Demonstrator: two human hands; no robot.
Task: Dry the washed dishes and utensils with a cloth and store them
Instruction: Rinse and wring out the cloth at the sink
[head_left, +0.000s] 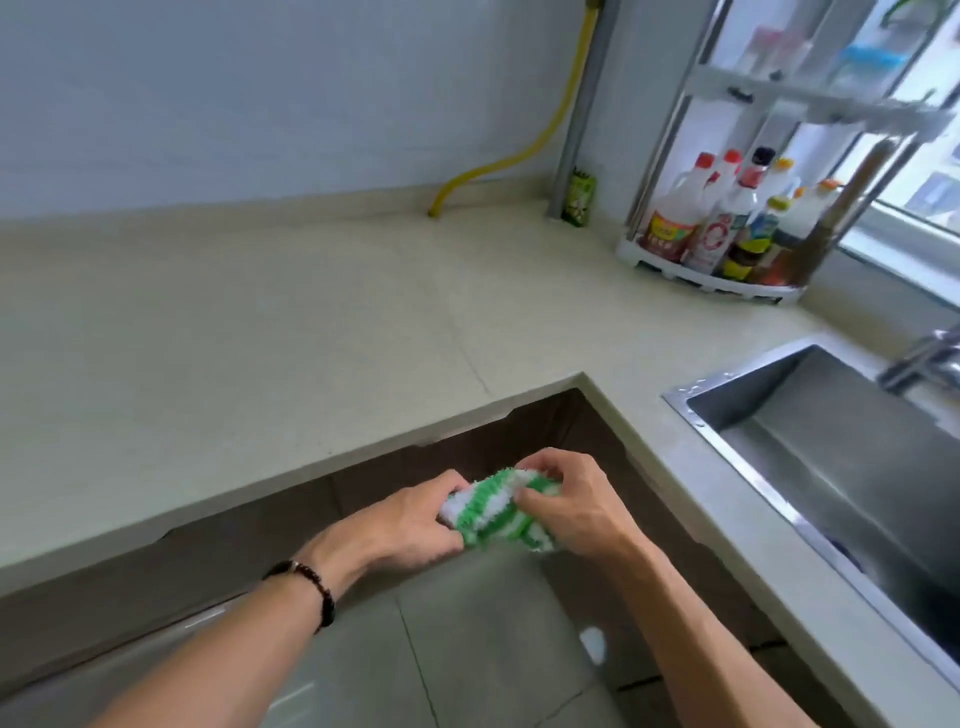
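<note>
So we've got the green-and-white striped fluffy cloth bunched up between both hands: our left hand pinches its left end, our right hand curls over its right side, and the middle bulges out between the two grips.

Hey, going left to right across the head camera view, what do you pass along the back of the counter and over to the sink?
Yellow hose → grey pipe → small green packet → corner rack of sauce bottles → steel sink → faucet.
</note>
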